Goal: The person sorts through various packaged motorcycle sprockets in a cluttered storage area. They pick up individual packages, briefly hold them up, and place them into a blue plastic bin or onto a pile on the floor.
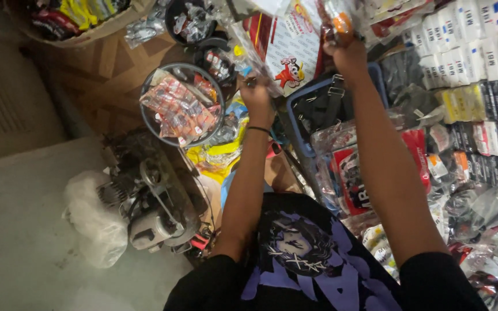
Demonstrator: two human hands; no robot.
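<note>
1. Head view: the scene was a crowded parts shop, with a grey concrete floor (12,230) at lower left and packaged goods heaped across the right side of the frame.
2. The left hand (256,95), at upper centre, was clenched around a small dark object, too blurred to identify; a black band circled its wrist.
3. The right hand (346,52), near the top edge, grasped an orange-tipped packet (341,23), lifted above a blue crate (301,124).
4. A round basket (181,103) of red-wrapped packets sat left of the left hand.
5. A grimy engine (148,196) lay at lower left beside a plastic bag (90,216).
6. White boxes (474,40) lined the upper right.
</note>
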